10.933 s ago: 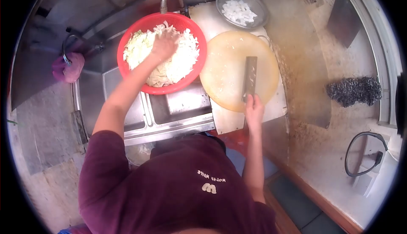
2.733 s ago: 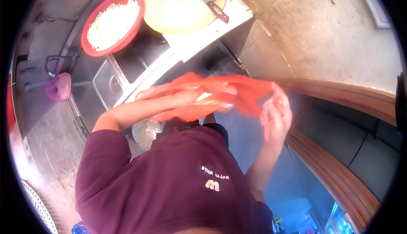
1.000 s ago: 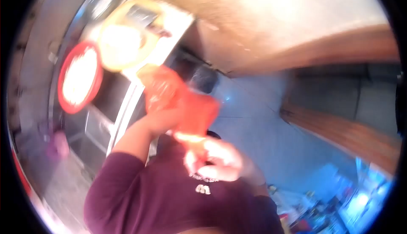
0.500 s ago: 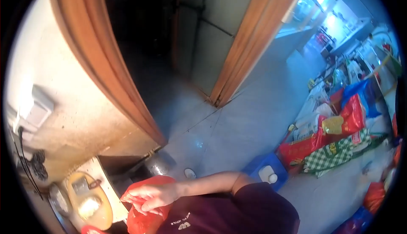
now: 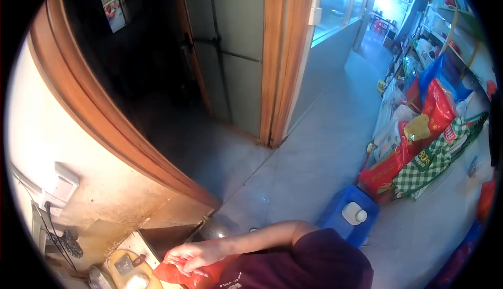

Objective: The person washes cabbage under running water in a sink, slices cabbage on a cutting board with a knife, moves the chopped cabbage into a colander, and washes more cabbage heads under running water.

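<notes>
My right hand (image 5: 198,256) is closed on a thin red plastic bag (image 5: 166,274), which hangs below and around the fingers, low in the view in front of my dark shirt. What the bag contains, if anything, is hidden. Left of it lies a yellowish oval cutting board (image 5: 115,274) on a counter. A cleaver (image 5: 124,264) with a dark brown handle rests on the board, beside a pale, brightly lit heap of food (image 5: 137,282). My left hand is out of view.
A wooden door frame (image 5: 285,53) surrounds a dark doorway ahead. On the right floor stand a blue bin (image 5: 335,205) holding a white bottle (image 5: 354,213), red bags (image 5: 380,176) and a green checked bag (image 5: 435,155). A metal pot (image 5: 216,230) sits near the counter.
The view has lifted and turned right, so the doorway shows more and the counter sits lower. My right hand keeps its hold on the red plastic bag.
</notes>
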`<state>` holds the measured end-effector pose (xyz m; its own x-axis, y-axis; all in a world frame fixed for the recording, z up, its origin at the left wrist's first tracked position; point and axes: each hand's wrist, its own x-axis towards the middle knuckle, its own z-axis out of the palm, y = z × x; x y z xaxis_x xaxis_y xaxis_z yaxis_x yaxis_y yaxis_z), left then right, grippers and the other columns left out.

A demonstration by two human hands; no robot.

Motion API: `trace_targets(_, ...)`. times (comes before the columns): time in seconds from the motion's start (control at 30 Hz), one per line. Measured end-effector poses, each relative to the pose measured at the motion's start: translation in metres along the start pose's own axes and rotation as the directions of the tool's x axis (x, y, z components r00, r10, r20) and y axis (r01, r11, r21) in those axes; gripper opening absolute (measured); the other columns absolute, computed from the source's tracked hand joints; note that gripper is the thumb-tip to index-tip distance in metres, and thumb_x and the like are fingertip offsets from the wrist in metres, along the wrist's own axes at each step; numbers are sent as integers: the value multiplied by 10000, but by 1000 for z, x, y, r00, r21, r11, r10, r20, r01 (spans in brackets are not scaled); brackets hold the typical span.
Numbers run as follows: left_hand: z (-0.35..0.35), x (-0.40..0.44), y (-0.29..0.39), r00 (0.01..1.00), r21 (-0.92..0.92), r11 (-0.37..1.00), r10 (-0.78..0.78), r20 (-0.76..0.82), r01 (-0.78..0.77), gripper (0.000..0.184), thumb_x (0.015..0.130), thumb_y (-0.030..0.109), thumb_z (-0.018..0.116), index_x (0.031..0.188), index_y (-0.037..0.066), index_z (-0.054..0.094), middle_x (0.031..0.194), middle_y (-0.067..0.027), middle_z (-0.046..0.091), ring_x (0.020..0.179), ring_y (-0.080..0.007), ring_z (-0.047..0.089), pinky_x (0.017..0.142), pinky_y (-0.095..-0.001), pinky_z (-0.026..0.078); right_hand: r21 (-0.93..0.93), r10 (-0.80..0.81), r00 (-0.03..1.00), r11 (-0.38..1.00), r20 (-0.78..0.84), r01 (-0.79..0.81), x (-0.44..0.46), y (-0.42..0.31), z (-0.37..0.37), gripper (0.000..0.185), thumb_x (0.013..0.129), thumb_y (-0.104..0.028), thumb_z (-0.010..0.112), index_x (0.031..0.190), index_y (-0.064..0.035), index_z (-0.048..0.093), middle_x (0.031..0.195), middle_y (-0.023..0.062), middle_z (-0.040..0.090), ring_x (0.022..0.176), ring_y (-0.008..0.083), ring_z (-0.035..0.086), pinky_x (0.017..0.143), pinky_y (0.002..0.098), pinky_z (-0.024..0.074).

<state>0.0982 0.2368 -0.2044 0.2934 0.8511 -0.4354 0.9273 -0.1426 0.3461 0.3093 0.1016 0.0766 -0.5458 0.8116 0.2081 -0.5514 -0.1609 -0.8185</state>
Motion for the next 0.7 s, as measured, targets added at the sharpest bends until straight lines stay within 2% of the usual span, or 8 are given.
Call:
trace_targets(0.17, -22, -7, 8, 996, -105, 994, 7, -94, -17, 251, 805, 83, 517, 1039, 41, 597, 898, -115, 627, 812, -242, 609, 721, -342, 495, 46, -144, 985, 988, -97, 149, -12, -20, -7, 471, 846, -29, 449, 1283, 48, 291, 835, 116, 505, 506, 117, 519, 476, 215, 455)
trace_targets(0.33, -46, -16, 21, 983, -202, 979, 3, -186, -41, 252, 803, 80, 519, 1040, 40, 596, 901, -114, 626, 812, -240, 608, 718, -341, 495, 30, -263, 959, 963, -104, 268, -12, -27, -8, 605, 852, -34, 455, 1383, 6, 167, 893, 99, 492, 592, 100, 521, 511, 214, 456)
trace_targets(0.43, -60, -21, 41, 974, -237, 970, 3, -226, -58, 253, 802, 78, 520, 1041, 39, 595, 902, -113, 626, 812, -239, 608, 716, -340, 495, 0, -200, 977, 980, -68, 201, -6, -23, -12, 656, 852, -35, 464, 1411, -14, 122, 899, 90, 492, 623, 94, 517, 522, 214, 454)
trace_targets(0.57, -71, -22, 68, 967, -268, 958, 33, -252, -103, 255, 801, 75, 521, 1042, 38, 594, 904, -112, 626, 812, -237, 608, 713, -339, 495, -30, -287, 958, 958, -13, 286, 9, -4, -24, 671, 862, -48, 482, 1420, -31, 108, 906, 68, 491, 611, 87, 499, 510, 209, 434)
trace_targets(0.67, -72, -21, 91, 965, -285, 947, 76, -252, -149, 256, 800, 73, 522, 1043, 38, 593, 906, -111, 626, 812, -236, 608, 712, -338, 495, -145, -226, 965, 968, -135, 206, 10, 2, -25, 493, 902, -112, 495, 1348, -20, 304, 910, 50, 510, 630, 97, 496, 545, 222, 433)
trace_targets(0.7, -72, -20, 101, 963, -291, 942, 97, -250, -170, 256, 799, 72, 522, 1043, 37, 593, 906, -111, 626, 812, -236, 608, 711, -338, 495, -308, -274, 955, 924, -117, 227, 14, 11, -33, 406, 915, -147, 491, 1281, -17, 374, 903, 45, 522, 645, 101, 498, 563, 231, 435)
